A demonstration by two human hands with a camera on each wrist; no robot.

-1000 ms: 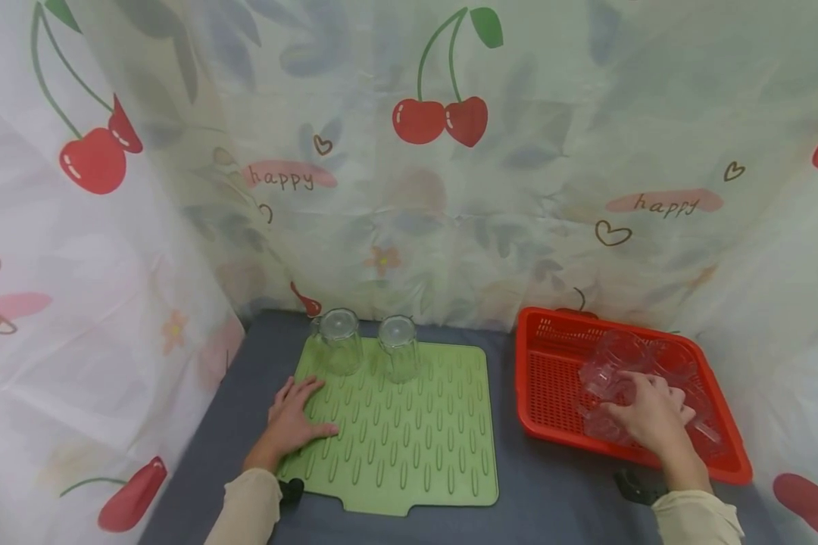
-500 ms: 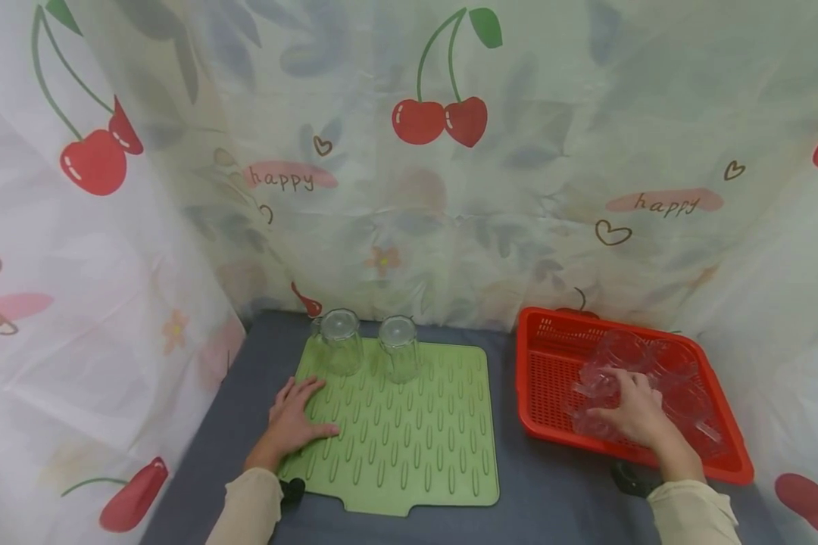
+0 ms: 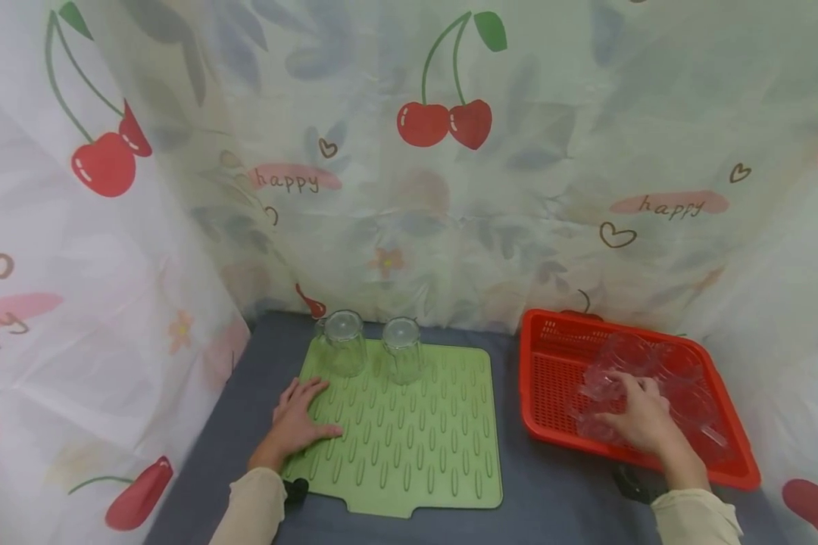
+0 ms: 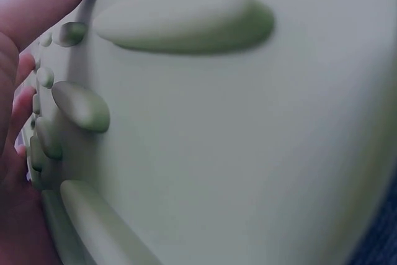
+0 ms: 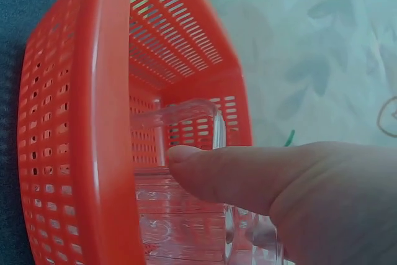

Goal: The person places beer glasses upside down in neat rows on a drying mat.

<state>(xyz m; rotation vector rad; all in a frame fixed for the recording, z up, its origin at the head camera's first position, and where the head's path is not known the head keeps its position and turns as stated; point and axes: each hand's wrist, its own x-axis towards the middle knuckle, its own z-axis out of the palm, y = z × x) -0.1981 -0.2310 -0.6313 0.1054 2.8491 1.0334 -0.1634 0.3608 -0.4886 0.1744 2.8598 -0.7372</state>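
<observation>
Clear glass mug (image 3: 603,378) in red basket (image 3: 552,378)

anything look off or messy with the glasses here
Nothing looks broken or spilled. Two clear glasses stand upside down on the green mat. The clear cups in the red basket lie jumbled on their sides, where the right hand reaches among them.

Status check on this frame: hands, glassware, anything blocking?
Left hand flat on green mat. Right hand in red basket, fingers on a clear mug. Two glasses upside down on mat. Nothing blocking.
</observation>
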